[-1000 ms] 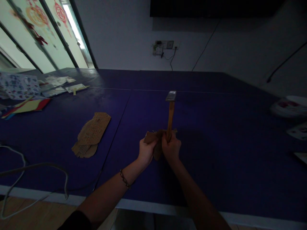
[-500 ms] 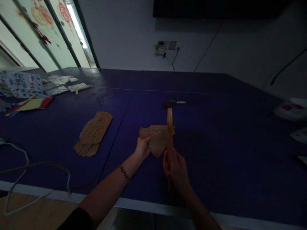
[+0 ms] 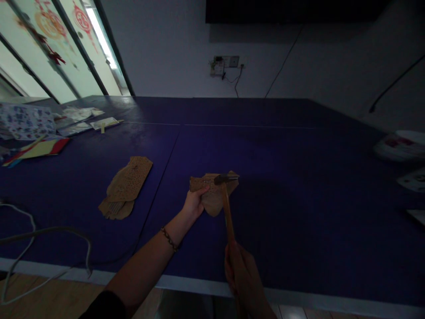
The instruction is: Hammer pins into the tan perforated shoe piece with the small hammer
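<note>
My left hand (image 3: 194, 203) pinches the left side of a brown piece of cardboard (image 3: 213, 204) on the dark blue table, thumb on top. My right hand (image 3: 241, 270) is wrapped round the wooden handle of a hammer (image 3: 228, 212). The dark metal hammer head (image 3: 226, 178) is over the upper right part of the cardboard; whether it touches, I cannot tell. Left of my hands lie more brown cardboard pieces (image 3: 128, 184), overlapping and covered with small marks or holes.
Pale cables (image 3: 49, 229) loop over the table's (image 3: 299, 199) near left edge. Coloured sheets (image 3: 40, 148) and a patterned cloth-like item (image 3: 28, 119) lie at the far left. White items (image 3: 403, 146) stand at the right edge. Behind the table is a wall with sockets (image 3: 227, 62).
The hammer has come down from above the cardboard to its surface area, and my right hand has moved lower and nearer to me. My left hand keeps its hold on the cardboard.
</note>
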Action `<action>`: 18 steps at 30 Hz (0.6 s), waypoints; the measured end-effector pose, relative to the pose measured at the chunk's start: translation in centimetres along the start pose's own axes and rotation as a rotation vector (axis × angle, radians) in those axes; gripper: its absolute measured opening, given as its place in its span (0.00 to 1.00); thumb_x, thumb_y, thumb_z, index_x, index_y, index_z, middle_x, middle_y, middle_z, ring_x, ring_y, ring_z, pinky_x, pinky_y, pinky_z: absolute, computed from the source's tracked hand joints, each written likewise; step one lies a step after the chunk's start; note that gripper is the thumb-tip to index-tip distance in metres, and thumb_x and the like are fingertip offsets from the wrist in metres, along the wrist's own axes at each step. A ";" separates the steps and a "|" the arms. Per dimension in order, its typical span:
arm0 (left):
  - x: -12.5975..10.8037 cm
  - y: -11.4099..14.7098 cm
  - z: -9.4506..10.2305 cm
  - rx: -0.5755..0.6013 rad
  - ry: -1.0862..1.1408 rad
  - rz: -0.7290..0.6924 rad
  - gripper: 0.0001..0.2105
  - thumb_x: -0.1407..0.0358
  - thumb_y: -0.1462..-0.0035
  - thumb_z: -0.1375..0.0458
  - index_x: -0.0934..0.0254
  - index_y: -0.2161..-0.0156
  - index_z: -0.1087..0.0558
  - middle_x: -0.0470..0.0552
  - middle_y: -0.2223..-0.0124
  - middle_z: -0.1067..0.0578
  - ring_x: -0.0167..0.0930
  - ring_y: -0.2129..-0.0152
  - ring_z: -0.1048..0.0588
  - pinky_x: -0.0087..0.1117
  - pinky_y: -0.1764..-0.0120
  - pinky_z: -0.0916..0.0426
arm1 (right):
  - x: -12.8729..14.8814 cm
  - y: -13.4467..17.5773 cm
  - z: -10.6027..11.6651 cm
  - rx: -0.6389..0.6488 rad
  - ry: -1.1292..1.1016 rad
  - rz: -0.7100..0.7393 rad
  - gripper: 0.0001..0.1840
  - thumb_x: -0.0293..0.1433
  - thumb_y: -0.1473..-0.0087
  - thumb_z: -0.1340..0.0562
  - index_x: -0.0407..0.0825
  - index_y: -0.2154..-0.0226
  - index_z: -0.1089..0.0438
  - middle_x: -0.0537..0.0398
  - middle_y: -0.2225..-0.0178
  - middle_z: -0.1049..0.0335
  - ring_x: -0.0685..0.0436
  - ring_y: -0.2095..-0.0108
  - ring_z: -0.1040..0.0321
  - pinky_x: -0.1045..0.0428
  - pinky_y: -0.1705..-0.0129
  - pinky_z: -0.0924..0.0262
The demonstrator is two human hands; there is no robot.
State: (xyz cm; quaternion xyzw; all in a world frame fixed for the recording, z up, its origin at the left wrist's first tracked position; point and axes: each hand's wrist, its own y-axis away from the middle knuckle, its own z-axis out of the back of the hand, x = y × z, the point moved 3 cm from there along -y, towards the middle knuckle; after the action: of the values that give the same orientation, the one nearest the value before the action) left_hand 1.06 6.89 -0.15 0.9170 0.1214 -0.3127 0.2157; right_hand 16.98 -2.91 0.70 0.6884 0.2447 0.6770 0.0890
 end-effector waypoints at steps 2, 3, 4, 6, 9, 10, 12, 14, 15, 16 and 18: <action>-0.1 0.0 0.0 0.006 0.001 -0.007 0.16 0.78 0.64 0.39 0.69 0.64 0.28 0.54 0.67 0.23 0.35 0.68 0.25 0.38 0.57 0.33 | -0.5 0.0 0.1 -0.012 0.008 0.024 0.28 0.58 0.61 0.46 0.49 0.83 0.43 0.65 0.88 0.50 0.57 0.89 0.54 0.60 0.91 0.59; -0.1 0.0 0.0 0.005 -0.002 -0.014 0.16 0.78 0.64 0.39 0.68 0.64 0.28 0.54 0.67 0.23 0.35 0.68 0.25 0.38 0.57 0.33 | -0.6 0.0 0.2 -0.014 0.012 0.038 0.27 0.57 0.61 0.46 0.49 0.83 0.43 0.64 0.88 0.50 0.57 0.89 0.53 0.60 0.90 0.57; -0.1 0.1 0.0 0.001 -0.009 -0.019 0.17 0.78 0.64 0.39 0.68 0.63 0.28 0.54 0.67 0.23 0.35 0.68 0.25 0.38 0.57 0.33 | -0.6 0.0 0.3 -0.017 0.016 0.056 0.27 0.57 0.61 0.45 0.49 0.83 0.43 0.64 0.87 0.49 0.56 0.88 0.51 0.60 0.89 0.55; -0.2 0.2 -0.1 -0.002 -0.024 -0.020 0.17 0.77 0.63 0.39 0.68 0.63 0.28 0.55 0.66 0.23 0.36 0.67 0.25 0.38 0.57 0.33 | -0.5 -0.1 0.4 -0.020 0.024 0.090 0.26 0.56 0.60 0.45 0.49 0.82 0.42 0.63 0.86 0.47 0.55 0.87 0.49 0.59 0.88 0.53; -0.2 0.3 -0.1 -0.003 -0.028 -0.009 0.17 0.77 0.64 0.39 0.68 0.63 0.28 0.55 0.66 0.23 0.36 0.66 0.25 0.39 0.57 0.33 | -0.2 -0.1 0.3 0.022 0.050 0.093 0.27 0.56 0.59 0.47 0.49 0.83 0.44 0.64 0.86 0.49 0.56 0.87 0.51 0.59 0.88 0.55; -0.2 0.3 -0.1 -0.007 -0.026 -0.006 0.17 0.77 0.64 0.39 0.68 0.63 0.28 0.54 0.66 0.23 0.36 0.66 0.25 0.38 0.57 0.33 | -0.2 -0.2 0.1 0.039 0.062 0.071 0.27 0.57 0.59 0.47 0.49 0.83 0.44 0.65 0.87 0.51 0.57 0.88 0.53 0.59 0.89 0.56; -0.2 0.2 0.0 -0.021 -0.020 -0.008 0.16 0.78 0.64 0.39 0.68 0.65 0.28 0.53 0.68 0.23 0.35 0.67 0.25 0.38 0.57 0.33 | -0.3 -0.2 0.0 0.043 0.070 0.026 0.28 0.58 0.60 0.48 0.49 0.83 0.45 0.66 0.88 0.53 0.57 0.89 0.55 0.59 0.90 0.59; -0.2 0.2 0.0 -0.028 -0.012 -0.012 0.15 0.78 0.64 0.40 0.68 0.65 0.28 0.52 0.68 0.23 0.35 0.68 0.25 0.38 0.57 0.33 | -0.3 -0.3 0.0 0.012 0.050 0.012 0.29 0.59 0.62 0.47 0.49 0.83 0.44 0.66 0.87 0.51 0.57 0.89 0.53 0.59 0.90 0.57; -0.2 0.2 0.0 -0.026 -0.007 -0.012 0.15 0.78 0.64 0.40 0.68 0.66 0.28 0.52 0.67 0.23 0.35 0.68 0.25 0.38 0.57 0.33 | -0.3 -0.3 0.1 0.000 0.036 0.021 0.28 0.58 0.63 0.47 0.49 0.82 0.43 0.65 0.86 0.50 0.56 0.88 0.52 0.59 0.89 0.55; -0.2 0.2 -0.1 -0.021 -0.004 -0.011 0.15 0.78 0.64 0.39 0.68 0.66 0.28 0.53 0.67 0.23 0.36 0.67 0.25 0.38 0.57 0.32 | -0.3 -0.3 0.1 -0.006 0.028 0.035 0.28 0.58 0.62 0.46 0.48 0.81 0.42 0.64 0.86 0.49 0.56 0.87 0.50 0.59 0.88 0.54; -0.2 0.3 -0.2 -0.010 -0.005 -0.005 0.15 0.78 0.64 0.39 0.68 0.65 0.28 0.54 0.65 0.23 0.37 0.66 0.25 0.38 0.57 0.33 | -0.2 -0.4 0.2 0.006 0.045 0.053 0.28 0.58 0.61 0.47 0.48 0.81 0.42 0.64 0.86 0.49 0.56 0.87 0.50 0.60 0.88 0.54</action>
State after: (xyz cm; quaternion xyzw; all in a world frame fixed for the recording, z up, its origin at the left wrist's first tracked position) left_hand 1.12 6.72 0.20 0.9149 0.1249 -0.3149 0.2196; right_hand 17.06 -2.65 0.32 0.6796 0.2301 0.6937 0.0635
